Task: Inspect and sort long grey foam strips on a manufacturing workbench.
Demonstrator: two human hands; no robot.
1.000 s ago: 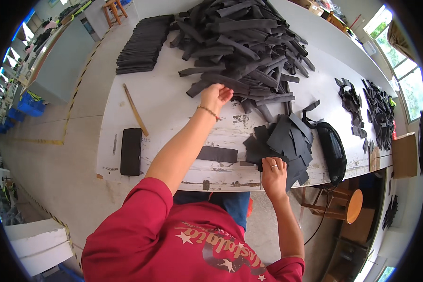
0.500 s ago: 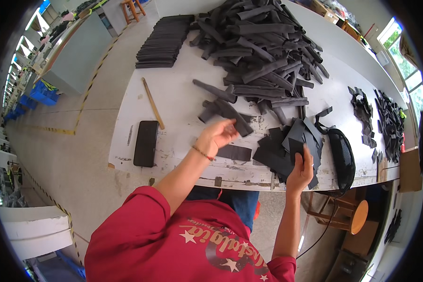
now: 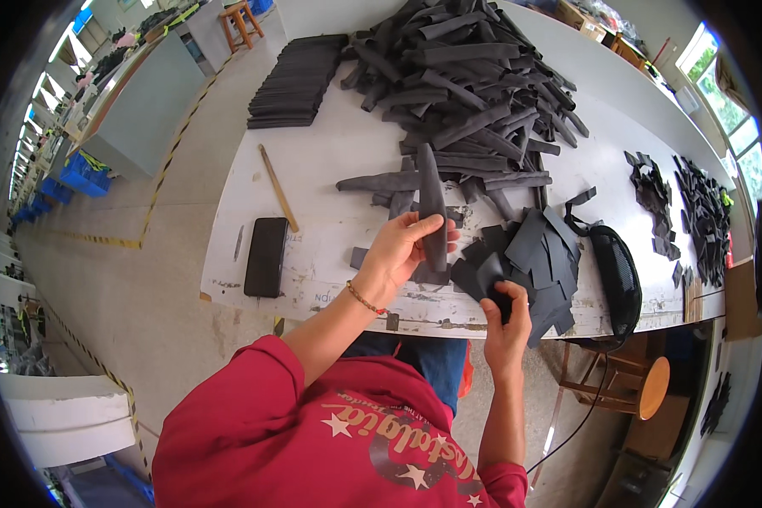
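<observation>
My left hand [image 3: 398,250] grips a dark grey rolled fabric sleeve [image 3: 433,199] between thumb and fingers, its length pointing away from me above the table. In my right hand [image 3: 508,326], thumb and fingers pinch a small black flat sheet [image 3: 492,274], close to the sleeve's near end but apart from it. Right of that hand lies a loose stack of black flat sheets [image 3: 543,254]. Beyond my left hand another grey sleeve [image 3: 377,182] rests crosswise on the table. A large heap of similar sleeves [image 3: 474,93] fills the far middle.
A neat stack of dark strips [image 3: 296,83] lies at the far left of the white table [image 3: 330,245]. Nearer are a wooden stick [image 3: 278,188] and a black phone [image 3: 265,257]. A black mesh case [image 3: 615,284] sits at the right edge, a wooden stool [image 3: 652,388] below it.
My left hand has raised the grey sleeve and turned it to point away from me. My right hand has moved left and nearer with the black sheet, toward the sleeve.
</observation>
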